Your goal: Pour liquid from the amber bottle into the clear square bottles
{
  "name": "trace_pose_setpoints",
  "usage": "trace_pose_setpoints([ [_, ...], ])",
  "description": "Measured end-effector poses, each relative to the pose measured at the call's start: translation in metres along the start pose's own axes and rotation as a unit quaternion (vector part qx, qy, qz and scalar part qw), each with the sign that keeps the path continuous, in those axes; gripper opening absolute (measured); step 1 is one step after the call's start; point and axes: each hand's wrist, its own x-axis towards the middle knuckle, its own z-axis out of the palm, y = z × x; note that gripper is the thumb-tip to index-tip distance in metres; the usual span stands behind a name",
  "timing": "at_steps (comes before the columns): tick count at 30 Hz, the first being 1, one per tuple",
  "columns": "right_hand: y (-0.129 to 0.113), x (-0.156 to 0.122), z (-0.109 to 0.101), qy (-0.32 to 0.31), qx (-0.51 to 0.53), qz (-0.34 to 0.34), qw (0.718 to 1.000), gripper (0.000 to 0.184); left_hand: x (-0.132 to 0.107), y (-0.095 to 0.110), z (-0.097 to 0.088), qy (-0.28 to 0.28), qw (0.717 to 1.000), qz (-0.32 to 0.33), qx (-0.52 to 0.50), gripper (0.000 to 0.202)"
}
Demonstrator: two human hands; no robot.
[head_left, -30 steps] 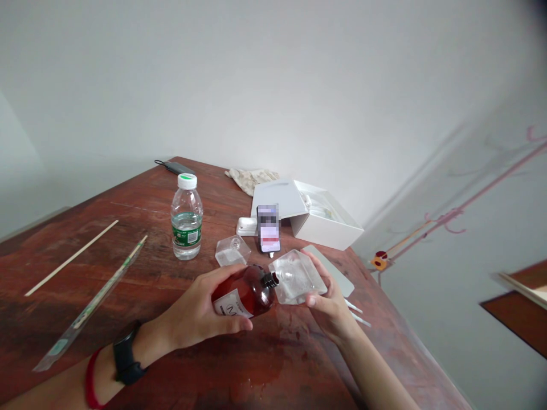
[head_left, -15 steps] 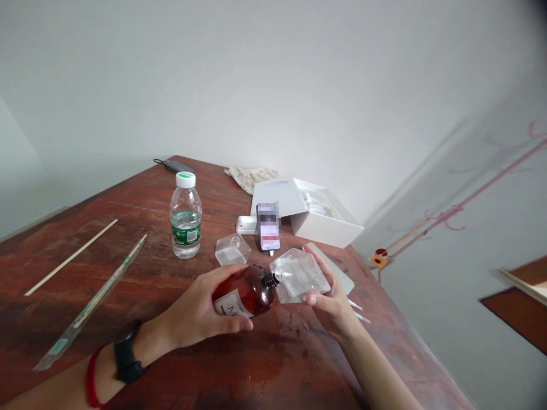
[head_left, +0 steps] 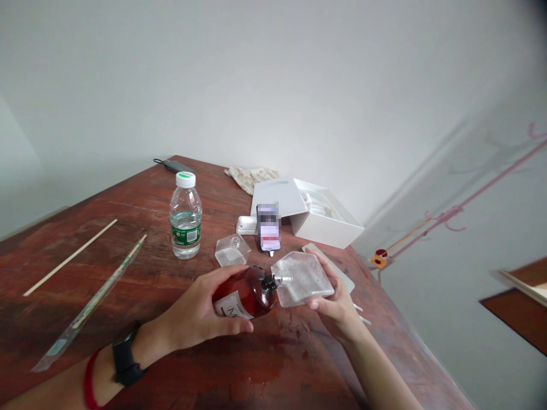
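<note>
My left hand (head_left: 199, 307) grips an amber bottle (head_left: 250, 293) with a white label, its black threaded neck pointing right. My right hand (head_left: 337, 304) holds a flat, clear square bottle (head_left: 303, 279) with cloudy liquid or residue inside. The two bottles are tilted, and their necks meet mouth to mouth between my hands. I cannot tell whether anything is flowing between them. A second clear square bottle (head_left: 232, 250) stands on the table just beyond my hands. A black watch (head_left: 125, 356) and a red band (head_left: 88, 378) circle my left wrist.
On the reddish wooden table (head_left: 128, 256) stand a water bottle (head_left: 185, 219), a phone (head_left: 269, 228), and an open white box (head_left: 325, 216). Wooden sticks (head_left: 70, 257) and a plastic-wrapped chopstick (head_left: 92, 304) lie left. The table's right edge runs close to my right hand.
The clear bottle has shifted right and tilted flatter in my right hand, its neck now lined up with the amber bottle's neck. My left hand has barely moved.
</note>
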Motion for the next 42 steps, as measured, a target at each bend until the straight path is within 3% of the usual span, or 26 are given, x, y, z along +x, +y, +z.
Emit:
trace_pose_setpoints([
  [18, -0.013, -0.005, 0.002, -0.002, -0.029, 0.0, 1.0, 0.097, 0.0, 0.002, 0.001, -0.021, 1.0, -0.009, -0.022, 0.094],
  [42, -0.013, -0.008, -0.003, -0.01, -0.047, -0.017, 0.999, 0.101, 0.001, 0.005, 0.0, -0.025, 1.0, -0.001, -0.009, 0.093],
])
